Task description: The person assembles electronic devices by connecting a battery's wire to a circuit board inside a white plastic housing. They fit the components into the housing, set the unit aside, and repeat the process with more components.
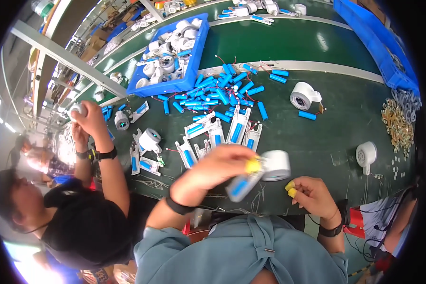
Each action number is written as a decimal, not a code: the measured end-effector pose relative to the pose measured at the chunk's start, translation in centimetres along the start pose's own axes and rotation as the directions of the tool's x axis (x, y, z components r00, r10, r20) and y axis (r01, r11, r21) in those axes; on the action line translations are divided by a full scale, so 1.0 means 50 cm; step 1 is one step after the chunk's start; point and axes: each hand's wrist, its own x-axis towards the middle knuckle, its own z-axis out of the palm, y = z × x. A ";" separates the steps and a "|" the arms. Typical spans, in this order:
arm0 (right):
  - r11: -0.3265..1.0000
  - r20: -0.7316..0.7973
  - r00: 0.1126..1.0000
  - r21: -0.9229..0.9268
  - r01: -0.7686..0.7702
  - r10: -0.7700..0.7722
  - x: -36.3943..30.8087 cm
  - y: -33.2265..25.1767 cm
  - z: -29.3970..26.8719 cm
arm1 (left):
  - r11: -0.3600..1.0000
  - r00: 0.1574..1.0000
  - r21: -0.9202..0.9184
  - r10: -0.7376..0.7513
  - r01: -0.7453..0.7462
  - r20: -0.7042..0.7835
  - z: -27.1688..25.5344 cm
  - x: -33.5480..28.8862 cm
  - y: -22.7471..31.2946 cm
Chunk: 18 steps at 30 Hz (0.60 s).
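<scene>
My left hand [217, 165], with a yellow finger cot, is closed on a white handheld fan [276, 164] in front of me. Its round head points to the right, and its opened handle, blurred, tilts down to the left with a blue battery [240, 188] inside. Just right of the fan is my right hand [315, 195], thumb and forefinger in yellow cots and drawn into a pinch; anything between the tips is too small to make out. Beyond my left hand lie several white handle shells [236, 127] with blue batteries and a heap of loose batteries [222, 90] with red wires.
A blue crate [168, 86] full of fan parts stands far left. On the right lie a fan head [366, 155], small circuit boards [396, 123] and a long blue bin [371, 42]. Another fan [304, 96] sits beyond. A co-worker [80, 217] at left holds a white part.
</scene>
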 end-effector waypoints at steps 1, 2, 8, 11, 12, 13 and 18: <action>1.000 -0.007 1.000 -0.002 -0.005 0.005 -0.001 -0.001 0.000 | 0.997 0.995 -0.071 0.004 -0.012 -0.104 -0.037 -0.030 0.010; 1.000 -0.025 1.000 0.016 -0.004 0.004 0.000 0.001 0.003 | 0.995 0.973 -0.075 0.048 -0.067 -0.226 -0.069 -0.058 0.024; 0.999 -0.069 0.998 0.033 0.001 0.001 0.001 0.002 0.001 | 0.930 0.627 0.345 0.195 0.125 -0.755 -0.321 -0.191 0.101; 0.998 -0.040 0.999 0.057 -0.015 0.018 0.001 -0.004 0.000 | 0.766 0.531 0.516 0.275 0.384 -0.802 -0.448 -0.228 0.060; 0.997 -0.040 0.999 0.074 -0.033 0.036 0.002 -0.008 0.001 | 0.677 0.518 0.546 0.275 0.493 -0.810 -0.445 -0.213 0.061; 0.997 -0.054 0.998 0.072 -0.038 0.042 0.002 -0.014 0.001 | 0.576 0.503 0.563 0.281 0.593 -0.817 -0.441 -0.200 0.065; 0.992 -0.007 0.993 0.054 -0.117 0.118 0.003 -0.025 -0.010 | 0.593 0.452 0.513 0.263 0.621 -0.852 -0.494 -0.153 -0.004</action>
